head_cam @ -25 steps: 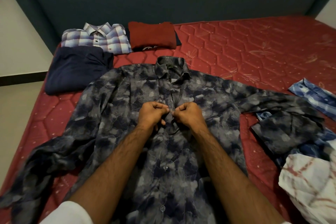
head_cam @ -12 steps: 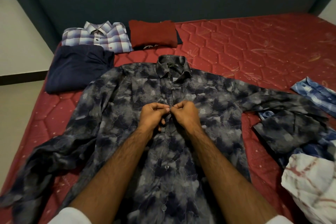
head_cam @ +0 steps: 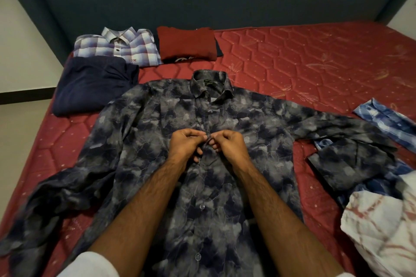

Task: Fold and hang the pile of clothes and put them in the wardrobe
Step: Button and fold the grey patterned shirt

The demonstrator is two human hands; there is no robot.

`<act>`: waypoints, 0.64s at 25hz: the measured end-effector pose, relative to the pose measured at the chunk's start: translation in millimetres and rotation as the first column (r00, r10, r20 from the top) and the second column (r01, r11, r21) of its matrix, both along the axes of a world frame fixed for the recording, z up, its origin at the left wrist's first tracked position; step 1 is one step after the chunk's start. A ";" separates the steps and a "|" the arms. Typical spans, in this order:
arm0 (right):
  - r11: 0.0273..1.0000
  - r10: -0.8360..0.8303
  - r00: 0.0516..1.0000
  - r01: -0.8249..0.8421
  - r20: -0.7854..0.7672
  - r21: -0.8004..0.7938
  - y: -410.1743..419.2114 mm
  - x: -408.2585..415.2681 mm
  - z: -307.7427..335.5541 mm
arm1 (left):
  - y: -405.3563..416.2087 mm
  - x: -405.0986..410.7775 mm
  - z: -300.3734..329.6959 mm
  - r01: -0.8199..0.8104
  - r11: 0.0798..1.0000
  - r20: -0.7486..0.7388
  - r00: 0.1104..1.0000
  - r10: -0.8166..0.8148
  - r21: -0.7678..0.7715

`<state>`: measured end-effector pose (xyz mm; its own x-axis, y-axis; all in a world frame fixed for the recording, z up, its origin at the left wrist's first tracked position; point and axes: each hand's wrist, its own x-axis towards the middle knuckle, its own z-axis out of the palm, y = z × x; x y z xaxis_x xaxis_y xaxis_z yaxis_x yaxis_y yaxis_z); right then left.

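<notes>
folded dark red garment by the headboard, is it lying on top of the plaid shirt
No, the folded dark red garment lies beside the folded plaid shirt.

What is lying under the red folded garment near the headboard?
Under the red folded garment a darker piece of cloth peeks out at its right edge, lying on the red mattress. What it is stays covered.

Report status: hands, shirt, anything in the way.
Left hand and right hand pinch the placket of the grey patterned shirt, spread flat on the mattress. Nothing blocking.
</notes>
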<state>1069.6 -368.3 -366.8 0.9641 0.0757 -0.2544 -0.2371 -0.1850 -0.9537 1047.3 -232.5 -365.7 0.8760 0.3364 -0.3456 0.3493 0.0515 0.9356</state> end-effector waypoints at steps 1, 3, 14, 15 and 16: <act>1.000 0.007 1.000 -0.007 0.013 -0.003 -1.2 0.5 -0.5 | 0.7 -0.6 0.5 0.007 1.000 0.001 1.000 -0.007 -0.014; 0.999 -0.010 0.998 0.013 0.058 -0.047 0.8 -1.5 -2.2 | 2.8 -2.7 3.4 0.018 0.998 0.005 1.000 -0.018 -0.056; 0.984 0.002 0.996 0.014 0.086 -0.180 8.0 -2.4 -4.5 | -2.6 0.4 0.4 -0.041 0.994 -0.026 0.999 0.044 0.105; 0.982 0.004 0.996 0.013 0.088 -0.187 8.6 -2.4 -4.6 | -2.9 0.4 0.0 -0.046 0.993 -0.022 0.999 0.049 0.107; 0.981 0.008 0.996 0.010 0.090 -0.194 8.7 -2.6 -4.9 | -3.5 -0.3 0.1 -0.050 0.993 -0.019 0.998 0.053 0.108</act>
<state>1067.0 -359.6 -371.7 0.9837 0.0325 -0.1766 -0.1524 -0.3690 -0.9169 1047.0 -236.0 -365.6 0.8493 0.4170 -0.3236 0.3687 -0.0301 0.9290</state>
